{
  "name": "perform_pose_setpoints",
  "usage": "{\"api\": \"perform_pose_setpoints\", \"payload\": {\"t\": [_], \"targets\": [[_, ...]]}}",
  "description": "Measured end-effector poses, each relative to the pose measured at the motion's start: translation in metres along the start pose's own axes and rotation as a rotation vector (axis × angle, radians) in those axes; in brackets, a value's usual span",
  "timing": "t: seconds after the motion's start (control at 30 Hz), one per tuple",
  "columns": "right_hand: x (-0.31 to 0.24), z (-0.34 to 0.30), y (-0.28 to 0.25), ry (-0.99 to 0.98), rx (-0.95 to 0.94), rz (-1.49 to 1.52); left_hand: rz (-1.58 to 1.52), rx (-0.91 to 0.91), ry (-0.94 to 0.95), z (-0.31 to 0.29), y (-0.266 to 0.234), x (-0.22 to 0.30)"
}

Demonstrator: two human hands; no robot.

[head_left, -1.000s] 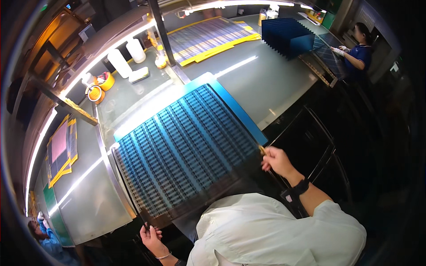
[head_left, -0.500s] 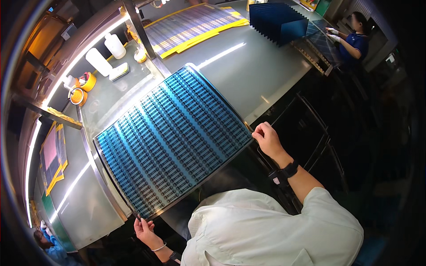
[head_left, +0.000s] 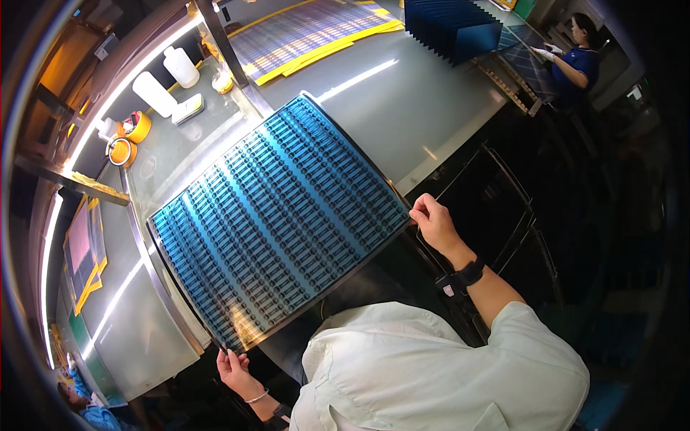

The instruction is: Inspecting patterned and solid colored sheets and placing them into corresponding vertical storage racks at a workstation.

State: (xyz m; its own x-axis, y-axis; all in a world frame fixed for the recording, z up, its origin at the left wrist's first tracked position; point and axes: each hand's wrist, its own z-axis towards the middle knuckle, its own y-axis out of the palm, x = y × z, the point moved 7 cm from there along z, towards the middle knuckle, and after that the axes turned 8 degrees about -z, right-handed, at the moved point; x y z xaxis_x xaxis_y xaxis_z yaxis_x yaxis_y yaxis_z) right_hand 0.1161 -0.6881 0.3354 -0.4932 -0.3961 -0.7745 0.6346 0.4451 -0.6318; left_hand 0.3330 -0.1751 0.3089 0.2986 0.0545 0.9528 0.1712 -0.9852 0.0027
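A large flat blue panel (head_left: 277, 223), printed with rows of small repeated dark shapes, is held tilted in front of me. Its far part reaches over the grey workbench, while the near edge is close to my body. The near left corner is pinched between the thumb and fingers of my left hand (head_left: 236, 370). At the near right corner, my right hand (head_left: 435, 221) grips the edge with curled fingers. Light reflects in pale bands across the panel, with a warm glare by its near left corner.
White bottles (head_left: 181, 67) and yellow tape rolls (head_left: 121, 151) stand on the bench (head_left: 424, 93) at the far left. Yellow-edged sheets (head_left: 309, 36) lie at the back. A rack of dark blue panels (head_left: 453, 32) stands far right, near a gloved person (head_left: 576, 65). Another person (head_left: 90, 402) is lower left.
The panel's far edge has shifted slightly up and left, and a warm reflection has appeared near its lower left corner. Both hands keep their hold. The person at far right has moved a little.
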Motion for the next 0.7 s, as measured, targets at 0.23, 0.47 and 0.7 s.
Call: {"api": "perform_pose_setpoints", "payload": {"t": [0.23, 0.47, 0.7], "targets": [[0.001, 0.000, 0.001, 0.011, -0.022, 0.052, 0.031, -0.022, 0.021, 0.001, 0.000, 0.001], [-0.001, -0.004, -0.001, 0.019, 0.009, -0.001, 0.125, 0.010, 0.178, -0.002, 0.008, 0.019], [0.013, -0.002, 0.006, -0.064, 0.092, -0.010, 0.298, 0.136, 0.710, -0.037, 0.019, 0.084]]}}
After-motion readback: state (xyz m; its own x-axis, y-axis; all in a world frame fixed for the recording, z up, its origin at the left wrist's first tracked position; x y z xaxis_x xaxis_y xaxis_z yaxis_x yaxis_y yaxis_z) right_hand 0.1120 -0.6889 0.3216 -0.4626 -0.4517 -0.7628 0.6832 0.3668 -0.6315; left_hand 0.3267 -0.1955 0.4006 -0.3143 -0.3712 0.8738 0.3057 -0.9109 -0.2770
